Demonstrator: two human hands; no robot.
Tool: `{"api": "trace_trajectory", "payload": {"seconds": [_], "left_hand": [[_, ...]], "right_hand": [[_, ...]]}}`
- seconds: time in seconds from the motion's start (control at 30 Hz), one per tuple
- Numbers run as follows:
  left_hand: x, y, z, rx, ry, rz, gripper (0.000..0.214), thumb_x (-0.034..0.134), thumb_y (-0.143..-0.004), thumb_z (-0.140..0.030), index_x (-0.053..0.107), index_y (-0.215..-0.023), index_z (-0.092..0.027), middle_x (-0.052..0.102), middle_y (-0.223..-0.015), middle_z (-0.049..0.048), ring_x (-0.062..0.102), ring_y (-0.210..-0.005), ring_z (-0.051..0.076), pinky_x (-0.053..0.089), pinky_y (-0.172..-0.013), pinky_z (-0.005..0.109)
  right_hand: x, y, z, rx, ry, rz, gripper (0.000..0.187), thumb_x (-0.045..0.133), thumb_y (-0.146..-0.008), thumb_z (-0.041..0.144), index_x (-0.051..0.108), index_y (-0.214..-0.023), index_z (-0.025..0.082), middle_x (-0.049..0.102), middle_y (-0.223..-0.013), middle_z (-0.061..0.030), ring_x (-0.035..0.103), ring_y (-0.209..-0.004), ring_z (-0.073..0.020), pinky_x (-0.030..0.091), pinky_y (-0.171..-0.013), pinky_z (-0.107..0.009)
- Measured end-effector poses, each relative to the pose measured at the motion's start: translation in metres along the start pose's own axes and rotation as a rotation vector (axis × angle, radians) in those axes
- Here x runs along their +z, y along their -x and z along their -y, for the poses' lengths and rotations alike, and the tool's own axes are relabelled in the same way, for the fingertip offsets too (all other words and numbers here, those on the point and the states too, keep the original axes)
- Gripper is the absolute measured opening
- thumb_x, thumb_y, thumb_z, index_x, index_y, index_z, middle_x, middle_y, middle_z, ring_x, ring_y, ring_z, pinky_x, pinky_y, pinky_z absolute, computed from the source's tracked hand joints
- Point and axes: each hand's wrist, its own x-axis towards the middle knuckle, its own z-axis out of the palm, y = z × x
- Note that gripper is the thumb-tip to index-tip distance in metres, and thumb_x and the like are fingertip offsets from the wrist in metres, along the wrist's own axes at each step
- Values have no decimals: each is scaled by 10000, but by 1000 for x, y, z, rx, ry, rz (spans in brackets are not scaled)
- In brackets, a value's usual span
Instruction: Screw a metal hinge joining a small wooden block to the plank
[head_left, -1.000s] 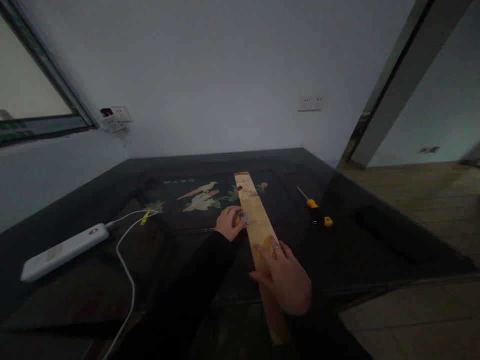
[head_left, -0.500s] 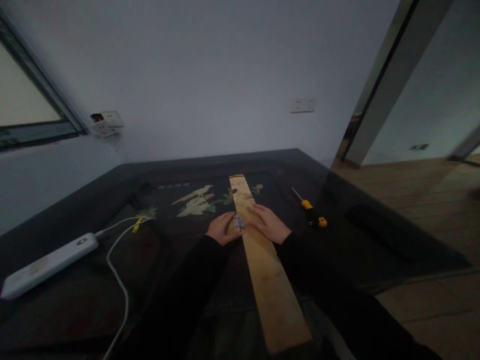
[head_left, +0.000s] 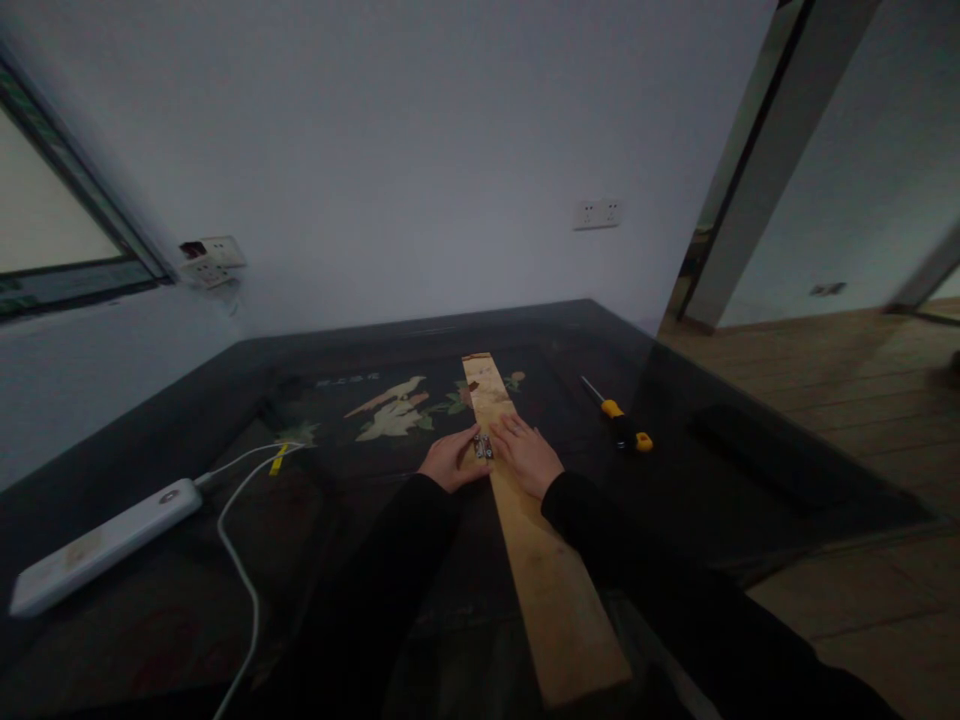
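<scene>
A long pale wooden plank [head_left: 540,560] lies on a dark table [head_left: 225,410], running away from me. A small metal hinge [head_left: 483,447] sits on the plank's left edge. My left hand [head_left: 448,463] rests beside the plank with its fingers curled, fingertips touching the hinge. My right hand [head_left: 529,455] lies flat on the plank, fingers stretched out, its fingertips right next to the hinge. Both arms are in black sleeves.
A screwdriver with a yellow and black handle [head_left: 621,424] lies to the right of the plank. A white power strip [head_left: 97,545] with a white cable [head_left: 240,560] lies at the left. The tabletop has an inlaid bird picture [head_left: 394,410]. Wooden floor lies to the right.
My right hand moved from the near part of the plank forward to the hinge. The left hand stayed at the hinge. The view shifted slightly.
</scene>
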Motion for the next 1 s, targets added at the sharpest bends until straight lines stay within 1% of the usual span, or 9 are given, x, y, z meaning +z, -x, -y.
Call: {"api": "trace_trajectory", "payload": {"seconds": [0.17, 0.23, 0.33, 0.4, 0.5, 0.6, 0.73, 0.83, 1.0], "left_hand": [[1, -2, -6, 26, -19, -12, 722, 741, -644, -460, 521, -1276, -190, 585, -1269, 152, 553, -1170, 302, 410, -1012, 460], [0, -2, -8, 40, -30, -6, 765, 747, -624, -485, 509, -1282, -176, 578, -1267, 163, 546, -1169, 315, 412, -1007, 468], [-4, -2, -7, 33, -40, 5, 816, 773, -566, -518, 518, -1253, -160, 590, -1224, 169, 550, -1143, 332, 421, -989, 478], [-8, -1, -7, 14, -44, 12, 786, 772, -560, -526, 534, -1216, -164, 603, -1185, 159, 561, -1110, 326, 433, -968, 473], [-12, 0, -7, -16, -69, 28, 723, 757, -578, -533, 556, -1158, -151, 612, -1128, 153, 572, -1061, 315, 449, -936, 461], [-14, 0, -7, -12, -103, 44, 687, 755, -581, -528, 569, -1123, -148, 617, -1087, 144, 577, -1034, 310, 453, -920, 454], [-15, -2, -7, 30, -131, 40, 663, 736, -603, -529, 569, -1118, -146, 616, -1061, 135, 581, -1020, 299, 459, -907, 442], [-17, -2, -8, 72, -170, 23, 633, 709, -640, -524, 570, -1120, -134, 609, -1062, 137, 574, -1030, 290, 453, -916, 432], [-22, 0, -13, 91, -281, -2, 629, 688, -667, -531, 568, -1163, -162, 600, -1103, 128, 567, -1039, 283, 454, -905, 433]], "right_hand": [[-6, 5, -2, 38, -23, -12, 473, 259, -967, 373, 427, -1375, 203, 350, -1486, -89, 249, -1404, -252, 219, -1086, -589], [-10, 1, -8, 28, -47, -14, 464, 302, -955, 415, 487, -1328, 210, 406, -1453, -91, 317, -1371, -271, 230, -1072, -596], [-17, -16, -17, -23, -109, -2, 429, 410, -920, 435, 586, -1226, 191, 567, -1304, -105, 518, -1210, -243, 378, -1019, -447], [-19, -29, -22, -108, -205, -27, 399, 536, -865, 399, 627, -1168, 156, 640, -1183, -116, 589, -1097, -221, 433, -949, -349], [-14, -42, -25, -265, -264, -93, 370, 666, -774, 378, 676, -1063, 148, 671, -1063, -109, 587, -1029, -221, 420, -922, -347], [-8, -41, -23, -345, -275, -98, 405, 735, -699, 389, 675, -1027, 158, 651, -1017, -97, 549, -1018, -223, 402, -910, -362], [-3, -36, -17, -336, -274, -56, 436, 769, -653, 347, 646, -1017, 143, 624, -1001, -91, 534, -984, -221, 400, -870, -344], [-1, -36, -15, -337, -291, -51, 398, 755, -664, 299, 623, -1005, 141, 619, -992, -80, 528, -973, -210, 391, -871, -332], [2, -40, -18, -347, -306, -21, 448, 734, -685, 323, 610, -1066, 124, 615, -995, -91, 532, -956, -202, 403, -858, -330]]}}
